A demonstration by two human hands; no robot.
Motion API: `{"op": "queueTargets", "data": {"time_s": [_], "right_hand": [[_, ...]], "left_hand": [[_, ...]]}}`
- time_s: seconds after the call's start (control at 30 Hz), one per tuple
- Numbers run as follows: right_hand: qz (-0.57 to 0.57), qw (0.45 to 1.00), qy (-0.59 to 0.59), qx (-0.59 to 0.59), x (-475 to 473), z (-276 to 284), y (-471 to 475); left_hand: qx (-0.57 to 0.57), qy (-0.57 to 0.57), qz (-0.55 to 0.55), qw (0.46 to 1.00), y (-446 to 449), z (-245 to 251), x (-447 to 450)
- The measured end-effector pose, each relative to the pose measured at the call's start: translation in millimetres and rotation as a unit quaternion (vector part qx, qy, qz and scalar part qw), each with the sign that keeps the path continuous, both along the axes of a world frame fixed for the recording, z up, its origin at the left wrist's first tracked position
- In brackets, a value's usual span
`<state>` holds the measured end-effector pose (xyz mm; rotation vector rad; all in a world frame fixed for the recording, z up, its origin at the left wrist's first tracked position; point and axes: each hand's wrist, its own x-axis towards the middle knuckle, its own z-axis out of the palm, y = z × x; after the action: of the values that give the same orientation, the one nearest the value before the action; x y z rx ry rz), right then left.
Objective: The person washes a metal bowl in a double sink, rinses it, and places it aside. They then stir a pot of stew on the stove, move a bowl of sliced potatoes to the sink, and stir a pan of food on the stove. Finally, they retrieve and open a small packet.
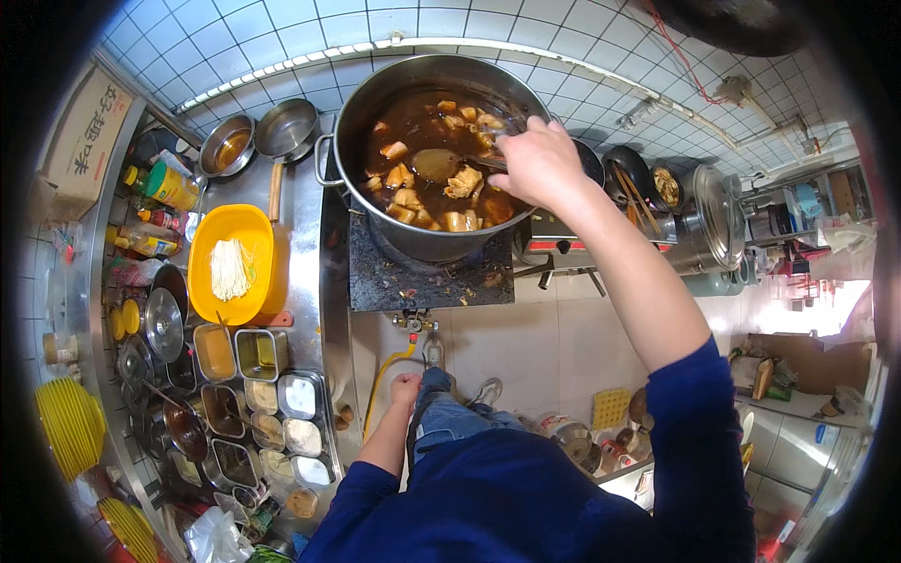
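Note:
Over the right side of a large steel stockpot (429,243), my right hand (542,163) grips the handle of a metal ladle (486,162). The ladle's far end is down in dark brown broth (422,112). Light chunks of food, some like meat pieces (464,181) and some like tofu (461,222), float around it. A rounded brownish shape (435,165) in the broth may be the ladle's bowl. Down beside my leg hangs my left hand (406,389), its fingers curled with nothing visible in them. The pot stands on a black gas stove (436,285).
Left of the stove, a steel counter (304,260) bears a yellow basin (200,288) with enoki mushrooms (231,269), two pans (287,129), and several seasoning containers (262,355). A yellow gas hose (383,373) runs below the stove. Right of the pot is another burner (556,236).

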<state>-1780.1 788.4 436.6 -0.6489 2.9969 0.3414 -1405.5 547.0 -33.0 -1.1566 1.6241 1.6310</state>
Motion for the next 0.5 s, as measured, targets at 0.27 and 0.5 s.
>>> {"op": "queueTargets", "data": {"time_s": [0.27,0.5], "right_hand": [[-0.035,0.995,-0.020,0.094,-28,-17,-56],[-0.020,0.988,0.005,0.152,-9,60,-53]], "left_hand": [[-0.047,0.022,0.083,0.995,-48,-24,52],[-0.109,-0.029,0.030,0.993,-73,-35,110]]}}
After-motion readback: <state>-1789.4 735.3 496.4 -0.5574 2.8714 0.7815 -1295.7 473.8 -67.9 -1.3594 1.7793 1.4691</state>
